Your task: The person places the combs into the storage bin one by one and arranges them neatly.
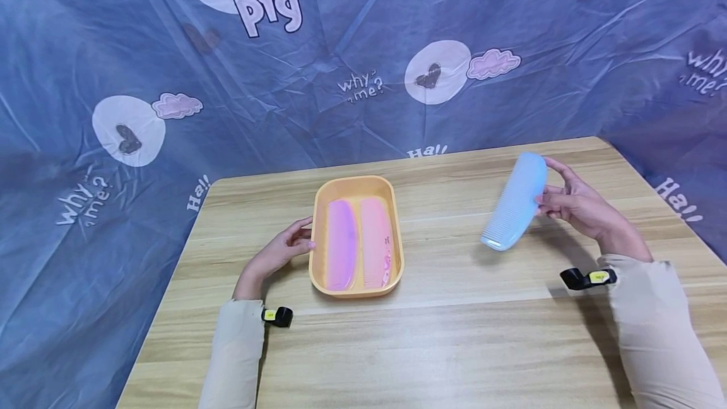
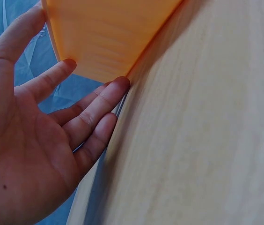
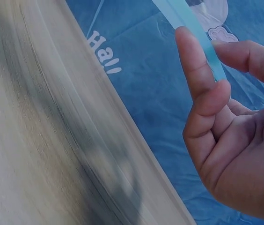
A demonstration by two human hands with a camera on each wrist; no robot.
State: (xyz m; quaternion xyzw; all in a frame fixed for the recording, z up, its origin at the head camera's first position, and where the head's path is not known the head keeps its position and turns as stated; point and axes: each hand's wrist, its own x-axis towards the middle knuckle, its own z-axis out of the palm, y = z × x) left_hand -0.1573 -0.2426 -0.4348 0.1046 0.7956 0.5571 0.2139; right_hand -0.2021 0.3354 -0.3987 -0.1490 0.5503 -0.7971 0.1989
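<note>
Held up above the right part of the table is a light blue comb (image 1: pixel 515 201), tilted, its teeth facing left. My right hand (image 1: pixel 579 207) pinches its smooth back between thumb and fingers; the right wrist view shows the comb's edge (image 3: pixel 188 21) between the fingertips. An orange tray (image 1: pixel 356 293) rests on the table left of the middle. Inside it lie a purple comb (image 1: pixel 342 245) and, to its right, a pink comb (image 1: pixel 375 242), side by side. My left hand (image 1: pixel 281 250) touches the tray's left wall with extended fingers, as the left wrist view also shows.
The wood-grain table (image 1: pixel 443 346) carries the tray. Behind it hangs a blue printed cloth (image 1: pixel 318 125), which also runs along both sides. A black wrist mount sits on each sleeve, near the left (image 1: pixel 278 316) and right (image 1: pixel 587 278) wrists.
</note>
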